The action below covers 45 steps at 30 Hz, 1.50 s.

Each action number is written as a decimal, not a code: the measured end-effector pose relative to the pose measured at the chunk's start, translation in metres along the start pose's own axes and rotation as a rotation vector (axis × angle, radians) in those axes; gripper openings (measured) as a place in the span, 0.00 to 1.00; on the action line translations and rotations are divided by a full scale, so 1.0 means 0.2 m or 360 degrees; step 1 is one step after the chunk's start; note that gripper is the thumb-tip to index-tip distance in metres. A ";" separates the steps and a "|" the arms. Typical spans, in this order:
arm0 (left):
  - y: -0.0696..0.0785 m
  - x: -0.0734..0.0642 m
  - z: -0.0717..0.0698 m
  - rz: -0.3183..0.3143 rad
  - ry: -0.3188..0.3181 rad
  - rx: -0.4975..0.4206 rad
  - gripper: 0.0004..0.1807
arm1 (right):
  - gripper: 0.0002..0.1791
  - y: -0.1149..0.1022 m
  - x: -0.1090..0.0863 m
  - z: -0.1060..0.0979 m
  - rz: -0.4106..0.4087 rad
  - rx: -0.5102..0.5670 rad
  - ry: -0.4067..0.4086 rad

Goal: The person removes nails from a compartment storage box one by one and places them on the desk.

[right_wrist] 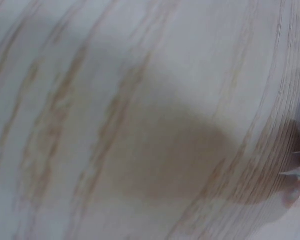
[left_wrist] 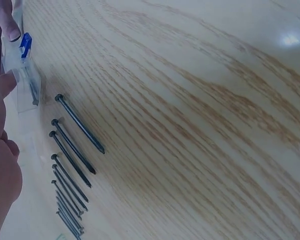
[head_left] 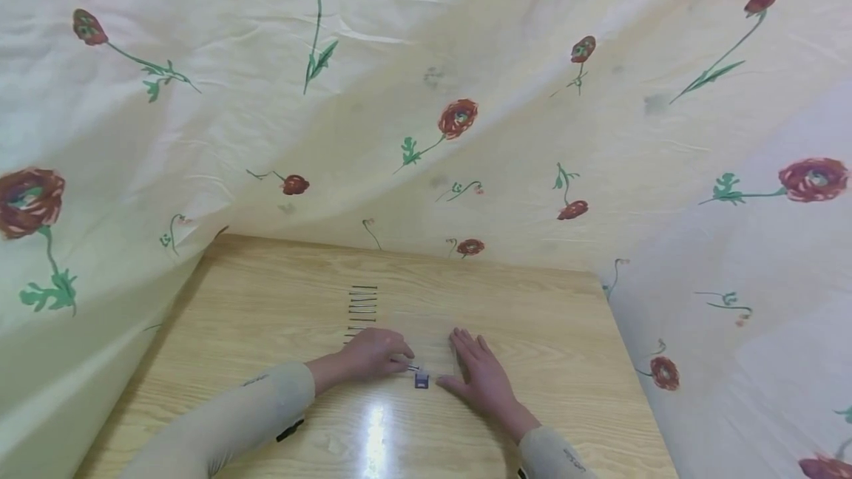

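Note:
My left hand [head_left: 376, 353] reaches in over the table with bent fingers. Its fingertips pinch the near end of a small clear plastic box [left_wrist: 29, 97] that has a blue part [left_wrist: 26, 46] at its far end. Through the clear wall a dark nail shows, lying lengthwise. In the head view the blue part [head_left: 421, 381] lies between both hands. My right hand [head_left: 482, 379] rests on the tabletop right of the box, its fingers extended and its thumb pointing toward the blue part. The right wrist view catches only fingertips [right_wrist: 295, 160] at its right edge.
Several dark nails [left_wrist: 80, 132] lie side by side in a row on the wood-grain table [head_left: 266, 294], beyond and beside my left hand. A flowered cloth [head_left: 373, 131] hangs behind the table and along its sides. Light glares off the near tabletop.

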<state>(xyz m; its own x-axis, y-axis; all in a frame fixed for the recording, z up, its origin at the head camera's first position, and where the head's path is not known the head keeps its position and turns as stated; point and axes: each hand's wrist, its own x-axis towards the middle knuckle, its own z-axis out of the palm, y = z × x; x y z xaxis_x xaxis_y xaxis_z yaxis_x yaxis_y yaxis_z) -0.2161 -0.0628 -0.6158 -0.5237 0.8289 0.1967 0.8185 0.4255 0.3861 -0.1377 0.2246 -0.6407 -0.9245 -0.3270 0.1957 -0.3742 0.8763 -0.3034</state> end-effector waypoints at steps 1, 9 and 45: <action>0.00 0.00 0.00 0.0020 0.0005 0.0000 0.08 | 0.51 0.00 0.00 0.00 0.0002 0.0003 -0.0003; -0.03 -0.01 0.03 0.0169 0.0012 0.0069 0.08 | 0.52 -0.01 0.00 0.00 0.0039 0.0011 -0.0070; -0.01 0.08 -0.02 0.0146 -0.0377 0.0256 0.04 | 0.51 -0.01 -0.01 0.01 -0.0007 -0.0006 -0.0008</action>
<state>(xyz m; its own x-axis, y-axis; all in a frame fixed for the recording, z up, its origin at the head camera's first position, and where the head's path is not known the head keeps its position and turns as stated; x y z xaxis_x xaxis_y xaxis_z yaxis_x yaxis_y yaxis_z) -0.2269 -0.0518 -0.6106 -0.3916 0.9202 0.0014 0.8967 0.3813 0.2248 -0.1352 0.2218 -0.6423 -0.9232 -0.3327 0.1925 -0.3781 0.8760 -0.2993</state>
